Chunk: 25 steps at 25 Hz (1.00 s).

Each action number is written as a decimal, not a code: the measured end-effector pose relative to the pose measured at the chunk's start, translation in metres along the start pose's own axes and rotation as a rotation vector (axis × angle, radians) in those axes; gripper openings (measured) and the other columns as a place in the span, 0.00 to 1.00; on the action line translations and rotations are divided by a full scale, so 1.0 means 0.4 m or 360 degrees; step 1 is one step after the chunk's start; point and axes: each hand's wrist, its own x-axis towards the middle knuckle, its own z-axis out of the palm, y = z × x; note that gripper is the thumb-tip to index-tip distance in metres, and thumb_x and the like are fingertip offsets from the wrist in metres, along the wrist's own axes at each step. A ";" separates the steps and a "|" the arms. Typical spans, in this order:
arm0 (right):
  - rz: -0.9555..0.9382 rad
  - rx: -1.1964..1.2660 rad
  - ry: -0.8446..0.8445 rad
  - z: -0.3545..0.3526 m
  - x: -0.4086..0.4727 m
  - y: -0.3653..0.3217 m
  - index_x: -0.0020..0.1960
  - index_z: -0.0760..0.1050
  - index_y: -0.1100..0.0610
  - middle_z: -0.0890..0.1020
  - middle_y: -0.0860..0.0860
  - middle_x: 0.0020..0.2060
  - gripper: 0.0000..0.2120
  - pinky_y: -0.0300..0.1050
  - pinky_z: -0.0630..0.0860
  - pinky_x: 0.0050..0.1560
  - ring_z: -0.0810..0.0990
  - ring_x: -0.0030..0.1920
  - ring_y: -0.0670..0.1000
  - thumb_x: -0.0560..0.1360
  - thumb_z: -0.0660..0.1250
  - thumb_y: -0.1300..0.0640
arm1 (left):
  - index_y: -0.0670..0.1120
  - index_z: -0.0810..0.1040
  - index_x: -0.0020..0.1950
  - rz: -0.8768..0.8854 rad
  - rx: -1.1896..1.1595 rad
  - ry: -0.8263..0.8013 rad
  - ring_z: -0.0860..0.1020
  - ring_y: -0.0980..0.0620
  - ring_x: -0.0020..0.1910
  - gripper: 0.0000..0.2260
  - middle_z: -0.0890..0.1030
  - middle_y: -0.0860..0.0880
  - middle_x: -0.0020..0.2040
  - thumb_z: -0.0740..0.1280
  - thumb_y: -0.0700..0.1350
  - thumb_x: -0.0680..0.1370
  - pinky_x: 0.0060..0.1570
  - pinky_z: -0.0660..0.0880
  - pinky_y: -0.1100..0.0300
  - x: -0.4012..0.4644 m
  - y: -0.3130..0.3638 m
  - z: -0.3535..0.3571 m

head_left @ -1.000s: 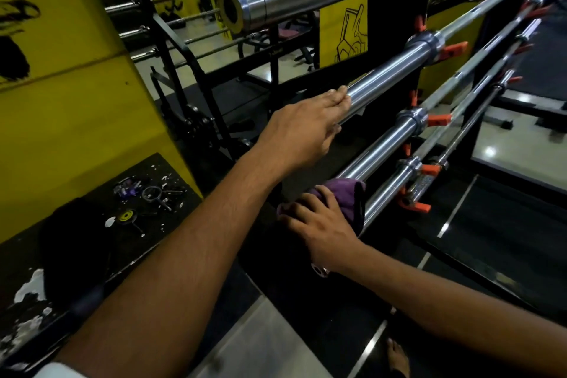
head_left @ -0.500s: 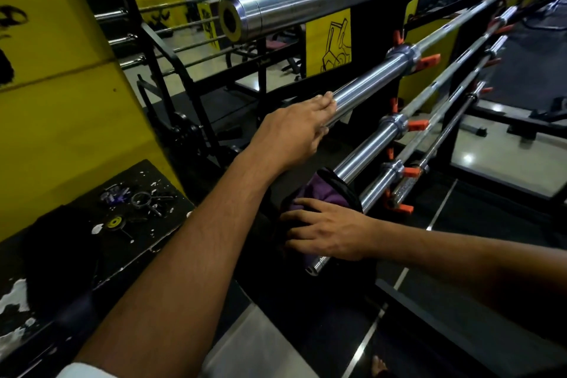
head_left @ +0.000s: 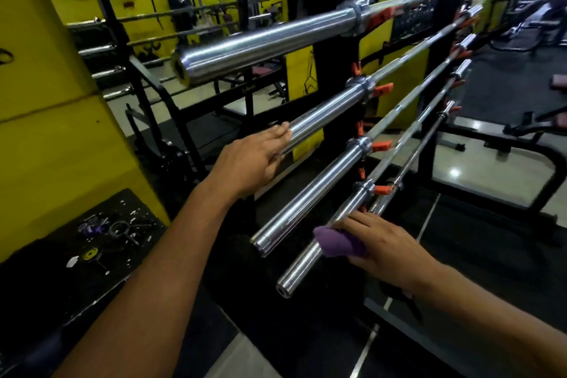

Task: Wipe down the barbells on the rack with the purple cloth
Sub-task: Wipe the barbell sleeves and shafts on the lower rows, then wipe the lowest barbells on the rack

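Several chrome barbells lie on a black rack (head_left: 336, 77) with orange hooks (head_left: 383, 89). The top barbell (head_left: 251, 47) is the thickest in view. My left hand (head_left: 251, 159) rests on the near end of the second barbell (head_left: 325, 109), fingers laid straight along its top. The third barbell (head_left: 310, 193) is bare. My right hand (head_left: 389, 252) grips the purple cloth (head_left: 337, 243), which is wrapped round the sleeve of the fourth barbell (head_left: 299, 268), between its tip and its collar. A thinner bar (head_left: 388, 201) lies just behind my right hand.
A yellow pillar (head_left: 52, 132) stands at the left, with a black ledge (head_left: 61, 270) holding small collars and clips at its foot. More racks, bars and benches (head_left: 196, 21) fill the gym behind. Dark floor mats (head_left: 460, 239) lie beyond the rack at the right.
My right hand has slid the purple cloth along the low sleeve, away from its tip, baring the chrome end. My left hand stays on the second barbell. The view has tilted up.
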 end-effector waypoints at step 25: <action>0.2490 0.0656 0.1200 -0.226 -1.396 0.328 0.48 0.74 0.44 0.83 0.43 0.40 0.14 0.34 0.76 0.37 0.81 0.39 0.38 0.71 0.78 0.53 | 0.57 0.70 0.73 0.0340 -0.1233 -0.1200 0.68 0.62 0.68 0.21 0.70 0.63 0.66 0.68 0.52 0.80 0.64 0.64 0.69 -0.064 1.381 0.658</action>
